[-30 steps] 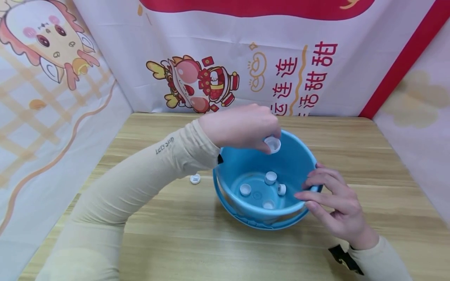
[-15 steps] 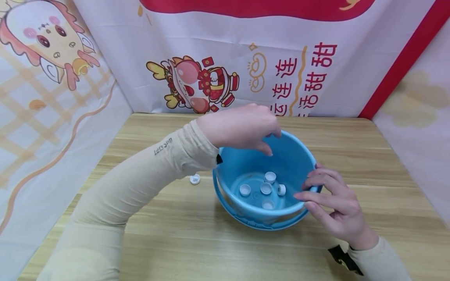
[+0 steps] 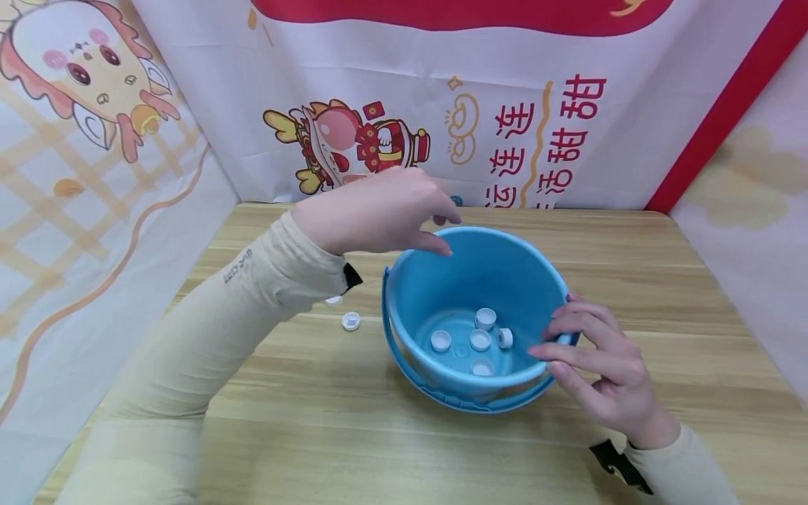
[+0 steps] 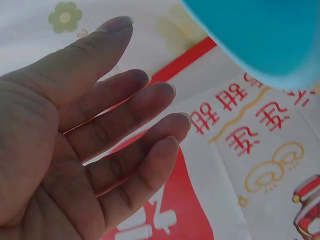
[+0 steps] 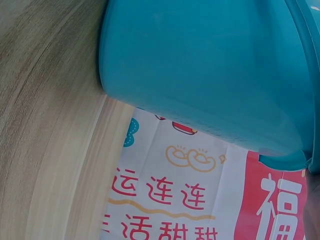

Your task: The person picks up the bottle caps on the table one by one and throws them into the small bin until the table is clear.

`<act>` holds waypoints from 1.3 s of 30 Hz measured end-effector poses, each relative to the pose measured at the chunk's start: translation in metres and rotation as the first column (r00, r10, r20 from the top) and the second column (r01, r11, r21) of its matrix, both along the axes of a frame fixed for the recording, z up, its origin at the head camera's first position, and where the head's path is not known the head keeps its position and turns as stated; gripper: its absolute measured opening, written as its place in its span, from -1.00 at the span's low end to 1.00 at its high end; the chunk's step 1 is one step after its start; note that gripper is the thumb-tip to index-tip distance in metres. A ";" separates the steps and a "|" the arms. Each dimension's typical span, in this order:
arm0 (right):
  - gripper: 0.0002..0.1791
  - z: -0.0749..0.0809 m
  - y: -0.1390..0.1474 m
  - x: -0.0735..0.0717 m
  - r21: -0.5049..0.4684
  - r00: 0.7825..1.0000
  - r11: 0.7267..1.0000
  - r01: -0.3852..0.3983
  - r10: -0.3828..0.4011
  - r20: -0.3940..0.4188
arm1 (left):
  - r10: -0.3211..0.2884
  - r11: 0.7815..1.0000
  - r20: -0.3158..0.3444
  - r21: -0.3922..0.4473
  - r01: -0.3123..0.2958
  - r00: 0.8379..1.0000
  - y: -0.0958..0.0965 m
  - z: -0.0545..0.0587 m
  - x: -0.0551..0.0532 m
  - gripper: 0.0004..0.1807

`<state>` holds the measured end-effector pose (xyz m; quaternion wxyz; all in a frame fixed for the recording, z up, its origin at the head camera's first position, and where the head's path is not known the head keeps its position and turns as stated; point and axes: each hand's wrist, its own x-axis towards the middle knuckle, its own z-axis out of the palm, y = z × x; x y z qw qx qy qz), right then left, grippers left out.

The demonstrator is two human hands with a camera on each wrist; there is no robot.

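A blue bucket (image 3: 524, 273) stands on the wooden table (image 3: 315, 421); it also shows in the left wrist view (image 4: 270, 35) and the right wrist view (image 5: 200, 70). Several white bottle caps (image 3: 480, 339) lie on its bottom. My left hand (image 3: 435, 228) hovers over the bucket's far left rim, empty; in the left wrist view its fingers (image 4: 130, 115) are straight and relaxed. My right hand (image 3: 555, 344) holds the bucket's right rim, fingers over the edge and thumb below it.
One white cap (image 3: 350, 321) lies on the table left of the bucket, and another (image 3: 333, 300) peeks out by my left sleeve. Printed banner walls (image 3: 505, 105) close in the table at the back and on both sides.
My left hand let go of a white cap, which now lies in the bucket with the others. That hand then drew back left and up. My right hand has stayed on the rim.
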<state>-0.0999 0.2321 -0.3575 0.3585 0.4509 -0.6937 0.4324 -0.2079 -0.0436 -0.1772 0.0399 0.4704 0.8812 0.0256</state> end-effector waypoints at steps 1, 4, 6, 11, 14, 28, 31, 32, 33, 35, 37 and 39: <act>-0.67 0.000 0.000 0.000 0.001 1.000 1.000 0.001 -0.001 -0.001 | 0.015 1.000 -0.002 0.002 -0.015 1.000 -0.005 -0.001 0.000 -0.50; -0.67 0.000 0.000 0.000 0.001 1.000 1.000 0.001 -0.001 -0.003 | 0.045 0.999 0.003 0.024 -0.045 0.999 -0.019 -0.004 -0.002 -0.50; -0.67 0.001 0.000 0.000 -0.001 1.000 1.000 0.000 0.000 -0.004 | 0.056 0.997 0.007 0.045 -0.056 0.998 -0.030 -0.007 -0.005 -0.52; -0.67 0.001 -0.001 0.000 -0.005 1.000 1.000 -0.006 0.006 -0.005 | 0.098 0.994 0.014 0.051 -0.098 0.995 -0.054 -0.020 -0.014 -0.53; -0.67 0.002 -0.001 0.000 -0.005 1.000 1.000 -0.006 0.006 -0.004 | 0.135 0.990 0.041 0.038 -0.136 0.990 -0.067 -0.034 -0.019 -0.55; -0.67 0.001 -0.002 0.001 0.005 1.000 1.000 0.003 -0.003 0.006 | 0.215 0.975 0.302 -0.011 -0.222 0.929 -0.122 -0.151 -0.032 -0.59; -0.68 0.001 -0.002 0.000 0.002 1.000 1.000 0.001 -0.001 0.000 | 0.215 0.969 0.378 0.031 -0.244 0.901 -0.135 -0.174 -0.032 -0.54; -0.68 0.001 -0.003 0.000 0.000 1.000 1.000 0.000 0.000 -0.002 | 0.219 0.965 0.404 0.044 -0.258 0.888 -0.138 -0.181 -0.032 -0.52; -0.68 0.001 -0.003 0.000 -0.001 1.000 1.000 -0.001 0.001 -0.003 | 0.212 0.963 0.419 0.063 -0.261 0.883 -0.142 -0.187 -0.032 -0.51; -0.68 0.001 -0.002 -0.001 -0.003 1.000 1.000 -0.001 0.001 -0.005 | 0.197 0.960 0.430 0.096 -0.262 0.881 -0.147 -0.198 -0.033 -0.49; -0.67 0.001 -0.002 -0.001 -0.002 1.000 1.000 0.001 -0.001 -0.002 | 0.196 0.955 0.431 0.120 -0.271 0.881 -0.150 -0.206 -0.034 -0.47; -0.67 0.001 -0.002 -0.001 -0.001 1.000 1.000 0.003 -0.003 -0.001 | 0.189 0.952 0.430 0.140 -0.272 0.883 -0.152 -0.215 -0.037 -0.48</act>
